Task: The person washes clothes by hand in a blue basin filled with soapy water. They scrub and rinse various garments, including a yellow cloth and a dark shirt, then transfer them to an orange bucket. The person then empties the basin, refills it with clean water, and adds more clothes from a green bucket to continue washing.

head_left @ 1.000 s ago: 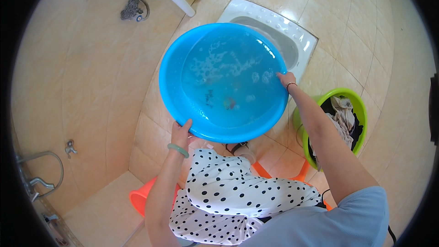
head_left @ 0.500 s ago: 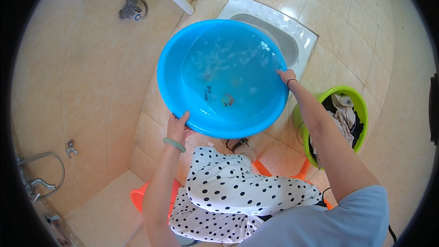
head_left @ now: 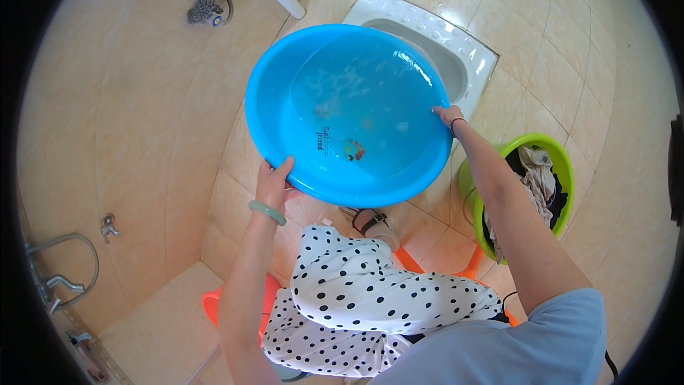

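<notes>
Well, a broad blue basin (head_left: 269, 96) is gripped in front of the person, on the near left side of the squat toilet (head_left: 476, 57), hiding part of it from view. Dark printed lettering (head_left: 323, 138) sits inside the basin, under the water (head_left: 385, 100), on the side away from the squat toilet; it is turned sideways, its short lines running toward and away from the person. Next to it is a small picture (head_left: 354, 150) in red and yellow.

The basin's mouth faces up. Its outline is nearly round, seen slightly longer from left to right, and it tilts: water lies close to the rim on the right, toward the squat toilet, and leaves more wall bare on the left. Pale foam (head_left: 342, 82) floats on top.

The left hand (head_left: 272, 184) grips the near left rim, away from the squat toilet, thumb over the edge, its fingers mostly hidden below. The right hand (head_left: 449, 115), just beside the squat toilet's near edge, is partly closed over the right rim. To the right of the squat toilet and nearer the person stands a green bucket (head_left: 534, 138) of dark and beige cloth (head_left: 539, 171).
</notes>
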The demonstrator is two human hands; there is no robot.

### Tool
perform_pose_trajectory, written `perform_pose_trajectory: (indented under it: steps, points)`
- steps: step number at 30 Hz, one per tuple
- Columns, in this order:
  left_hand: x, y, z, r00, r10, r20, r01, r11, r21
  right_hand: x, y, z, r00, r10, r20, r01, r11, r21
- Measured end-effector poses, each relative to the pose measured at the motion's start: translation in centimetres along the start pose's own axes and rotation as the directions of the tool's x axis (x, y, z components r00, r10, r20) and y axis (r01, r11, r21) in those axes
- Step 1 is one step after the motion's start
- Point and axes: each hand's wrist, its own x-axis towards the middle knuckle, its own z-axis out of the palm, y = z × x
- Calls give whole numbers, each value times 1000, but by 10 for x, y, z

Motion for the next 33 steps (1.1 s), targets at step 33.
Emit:
perform_pose_trajectory:
  steps: [33]
  points:
    - [60, 100, 32, 971, 234, 55, -239, 921, 306, -25, 8, 20, 910, 191, 368, -316, 894, 317]
